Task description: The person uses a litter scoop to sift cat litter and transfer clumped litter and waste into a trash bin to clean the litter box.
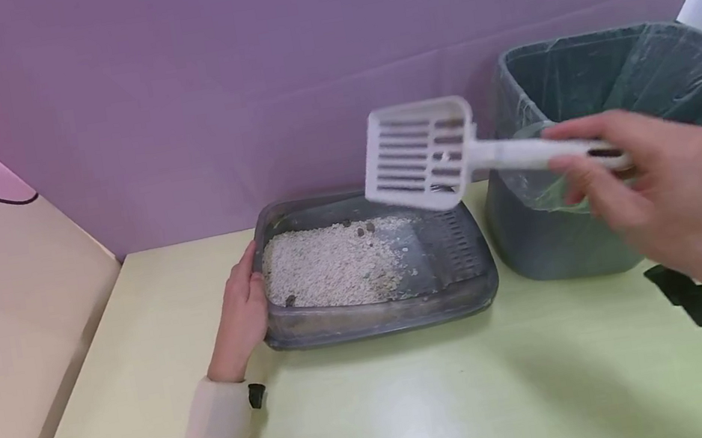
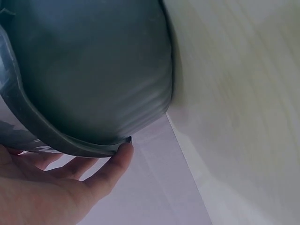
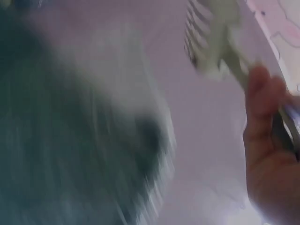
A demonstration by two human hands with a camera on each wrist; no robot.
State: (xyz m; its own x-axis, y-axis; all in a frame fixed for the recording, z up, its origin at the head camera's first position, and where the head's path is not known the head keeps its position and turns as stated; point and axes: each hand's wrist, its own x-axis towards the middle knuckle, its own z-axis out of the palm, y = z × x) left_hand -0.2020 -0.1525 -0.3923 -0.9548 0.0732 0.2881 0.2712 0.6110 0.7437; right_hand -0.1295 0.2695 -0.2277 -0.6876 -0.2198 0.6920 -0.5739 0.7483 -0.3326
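My right hand [image 1: 672,178] grips the handle of a white slotted litter scoop [image 1: 476,152]. The scoop is raised above the right end of a grey litter box [image 1: 373,318], its slots facing up, with tiny specks on it. At the box's left end, my left hand [image 1: 239,315] holds the side wall; in the left wrist view its thumb [image 2: 117,164] lies at the rim. Pale cat litter [image 1: 331,267] covers the left and middle of the box. A few dark clumps [image 1: 370,227] sit near the back and one at the front left. The right wrist view is blurred.
A grey bin [image 1: 560,248] lined with a clear plastic bag [image 1: 536,184] stands right of the litter box, under my right hand. Behind both rises a purple backdrop [image 1: 238,99]. The pale yellow tabletop [image 1: 386,410] extends in front, and a cream panel [image 1: 11,315] borders it on the left.
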